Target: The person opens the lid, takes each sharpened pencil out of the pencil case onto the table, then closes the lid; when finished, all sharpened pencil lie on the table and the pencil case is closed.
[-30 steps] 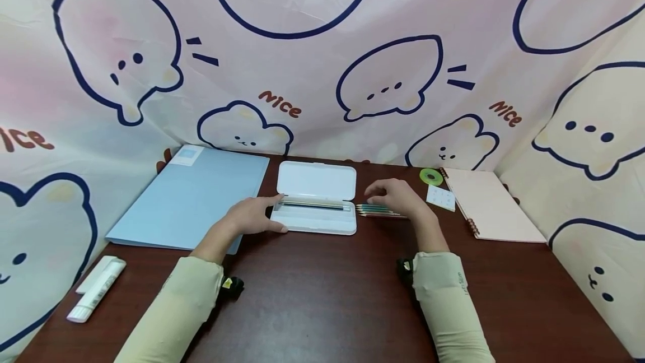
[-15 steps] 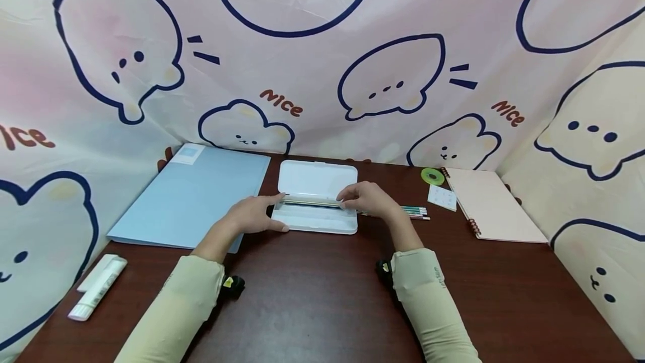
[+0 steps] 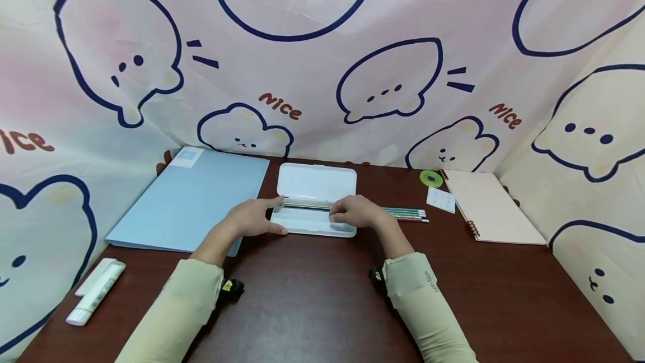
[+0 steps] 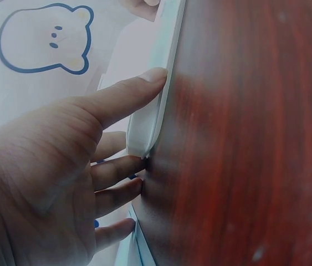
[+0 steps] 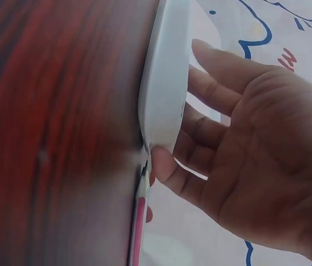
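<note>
An open white pencil case (image 3: 316,227) lies on the table, its lid (image 3: 316,180) tipped back. Several long pencils (image 3: 305,206) lie along its rear part. My left hand (image 3: 251,217) grips the case's left end, thumb on the front edge and fingers around the end, as the left wrist view shows. My right hand (image 3: 356,212) reaches over the right end with bent fingers dipping inside. In the right wrist view its little finger touches the case's corner; the wall hides the other fingertips, so I cannot see whether they hold anything. More pencils (image 3: 407,213) lie outside, right of the case.
A blue folder (image 3: 196,198) lies at left, with a white glue stick (image 3: 96,293) and a white block in front of it. At right are a green tape roll (image 3: 431,178), a small white card (image 3: 440,199) and a spiral notebook (image 3: 491,206).
My right hand has moved left from above the loose pencils to the case, then slightly forward toward me within it. My left hand stays on the case's left end.
</note>
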### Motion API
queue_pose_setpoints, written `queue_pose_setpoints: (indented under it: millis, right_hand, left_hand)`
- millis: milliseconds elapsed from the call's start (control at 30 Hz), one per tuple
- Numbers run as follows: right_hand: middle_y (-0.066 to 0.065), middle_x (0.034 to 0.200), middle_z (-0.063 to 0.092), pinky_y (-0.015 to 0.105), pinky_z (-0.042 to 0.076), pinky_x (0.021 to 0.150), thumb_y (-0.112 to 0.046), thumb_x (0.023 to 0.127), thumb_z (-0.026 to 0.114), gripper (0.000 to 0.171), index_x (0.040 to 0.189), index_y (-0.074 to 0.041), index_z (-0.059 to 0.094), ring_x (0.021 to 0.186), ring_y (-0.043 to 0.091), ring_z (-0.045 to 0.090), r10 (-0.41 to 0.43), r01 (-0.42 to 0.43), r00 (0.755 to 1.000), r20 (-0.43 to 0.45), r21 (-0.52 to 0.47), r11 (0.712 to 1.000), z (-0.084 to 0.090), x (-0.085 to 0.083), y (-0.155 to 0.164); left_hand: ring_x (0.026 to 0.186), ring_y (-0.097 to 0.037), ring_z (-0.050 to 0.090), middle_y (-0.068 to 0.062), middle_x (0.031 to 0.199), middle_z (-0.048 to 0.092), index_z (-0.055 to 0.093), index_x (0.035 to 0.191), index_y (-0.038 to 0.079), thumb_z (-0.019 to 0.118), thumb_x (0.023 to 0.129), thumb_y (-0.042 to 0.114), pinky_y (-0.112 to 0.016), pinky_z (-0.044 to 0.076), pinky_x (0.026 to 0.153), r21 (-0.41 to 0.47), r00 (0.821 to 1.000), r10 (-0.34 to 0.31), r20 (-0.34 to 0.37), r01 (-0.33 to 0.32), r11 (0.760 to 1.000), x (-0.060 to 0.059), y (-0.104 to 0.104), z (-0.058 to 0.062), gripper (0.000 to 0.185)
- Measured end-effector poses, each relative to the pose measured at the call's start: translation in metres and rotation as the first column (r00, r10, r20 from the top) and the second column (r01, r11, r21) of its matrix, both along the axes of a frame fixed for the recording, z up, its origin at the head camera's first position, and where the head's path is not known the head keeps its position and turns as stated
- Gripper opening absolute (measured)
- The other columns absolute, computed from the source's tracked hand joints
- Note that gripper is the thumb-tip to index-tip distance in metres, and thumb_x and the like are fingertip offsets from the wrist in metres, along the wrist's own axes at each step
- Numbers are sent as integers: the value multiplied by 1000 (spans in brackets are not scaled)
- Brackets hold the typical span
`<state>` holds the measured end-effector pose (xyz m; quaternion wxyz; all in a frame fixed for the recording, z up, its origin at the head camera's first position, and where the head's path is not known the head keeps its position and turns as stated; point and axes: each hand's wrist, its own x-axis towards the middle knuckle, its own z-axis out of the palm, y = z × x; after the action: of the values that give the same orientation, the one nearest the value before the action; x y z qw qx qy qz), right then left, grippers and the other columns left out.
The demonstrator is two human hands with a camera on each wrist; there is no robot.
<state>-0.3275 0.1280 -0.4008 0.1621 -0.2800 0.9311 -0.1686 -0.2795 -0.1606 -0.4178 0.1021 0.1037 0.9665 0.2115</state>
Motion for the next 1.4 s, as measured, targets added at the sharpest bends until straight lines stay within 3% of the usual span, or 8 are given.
queue_pose_setpoints:
  millis: [300, 600, 833, 1033, 1400]
  right_hand:
    - [-3, 96, 69, 31, 46, 80, -23, 101, 63, 11, 100, -20, 73, 88, 15, 56, -39, 39, 999, 11, 1, 999, -1, 4, -2]
    - [-3, 98, 69, 32, 49, 79, -18, 99, 66, 4, 101, -18, 70, 87, 15, 57, -70, 70, 998, 2, -36, 997, -1, 4, -1]
    - [-3, 104, 74, 35, 52, 85, -17, 99, 67, 12, 107, -19, 75, 91, 15, 60, -54, 51, 998, -36, -74, 996, 3, 3, 4]
    - [-2, 110, 76, 39, 54, 90, -16, 98, 67, 18, 112, -20, 78, 98, 16, 62, -89, 77, 993, -79, -148, 986, 13, 2, 19]
    - [0, 112, 75, 43, 51, 91, -15, 96, 68, 19, 111, -21, 78, 100, 21, 60, -181, 158, 976, -123, -177, 971, 17, 1, 72]
  left_hand:
    - [136, -39, 51, -18, 154, 50, 38, 158, 20, 80, 81, 55, -62, 43, 107, 5, 1000, 8, 5, -8, 1000, 1, 1, -2, 95]
    - [134, -38, 52, -17, 153, 51, 37, 158, 21, 80, 80, 56, -62, 44, 106, 7, 1000, 9, 5, -10, 1000, 0, 1, -1, 96]
    - [138, -39, 49, -17, 155, 49, 37, 159, 21, 79, 81, 57, -62, 42, 108, 6, 1000, 7, 8, -7, 1000, -1, 1, -1, 95]
    - [138, -40, 48, -17, 155, 49, 36, 159, 22, 78, 81, 58, -62, 42, 108, -1, 1000, 8, 10, -8, 1000, -1, 1, -1, 95]
    - [138, -40, 49, -17, 155, 48, 36, 159, 21, 78, 81, 58, -61, 42, 108, -1, 1000, 5, 10, -5, 1000, -1, 0, -2, 96]
